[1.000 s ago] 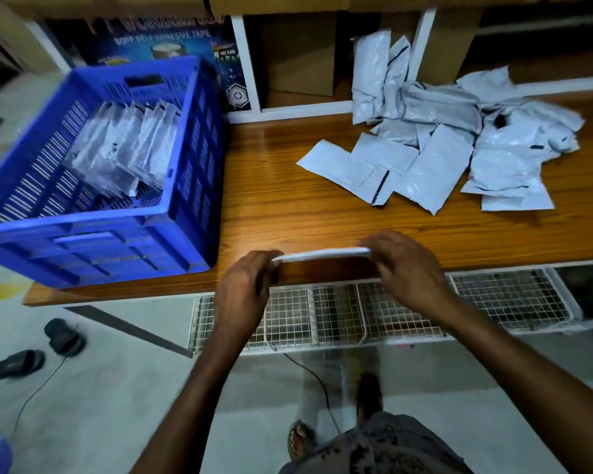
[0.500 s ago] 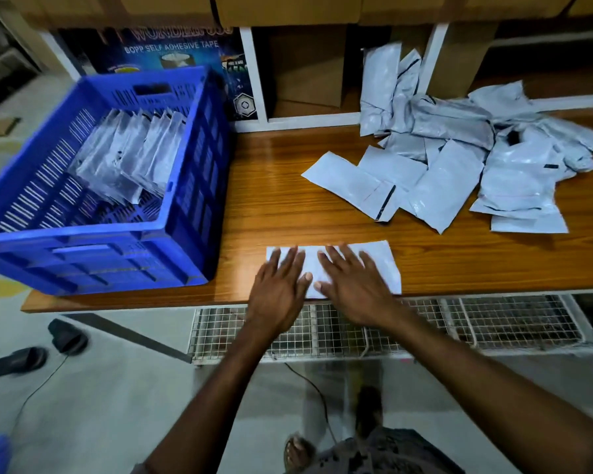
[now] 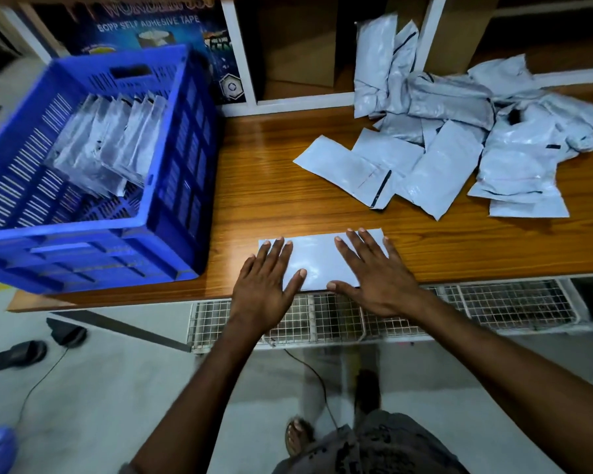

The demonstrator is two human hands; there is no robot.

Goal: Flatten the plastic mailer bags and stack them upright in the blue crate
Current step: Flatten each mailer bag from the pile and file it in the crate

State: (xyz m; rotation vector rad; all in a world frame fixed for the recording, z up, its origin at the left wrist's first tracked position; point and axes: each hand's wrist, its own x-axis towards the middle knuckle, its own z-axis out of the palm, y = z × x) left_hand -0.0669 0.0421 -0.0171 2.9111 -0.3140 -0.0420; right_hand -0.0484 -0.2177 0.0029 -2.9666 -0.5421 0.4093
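One white mailer bag (image 3: 319, 258) lies flat at the front edge of the wooden table (image 3: 261, 186). My left hand (image 3: 264, 285) presses on its left end, palm down with fingers spread. My right hand (image 3: 377, 275) presses on its right half the same way. Neither hand grips anything. The blue crate (image 3: 182, 172) stands on the table's left end and holds a row of several mailer bags (image 3: 107, 148) standing upright and leaning. A loose pile of crumpled mailer bags (image 3: 459, 138) lies at the back right of the table.
White shelf dividers (image 3: 237, 63) and cardboard boxes (image 3: 298, 46) rise behind the table. A wire mesh rack (image 3: 493, 302) sits under the table's front edge. Dark sandals (image 3: 18, 354) and a cable (image 3: 31, 388) lie on the floor at left.
A second ago both hands held the mailer bag edge-on above the table's front. They laid it flat, then slid apart from its middle toward its ends.
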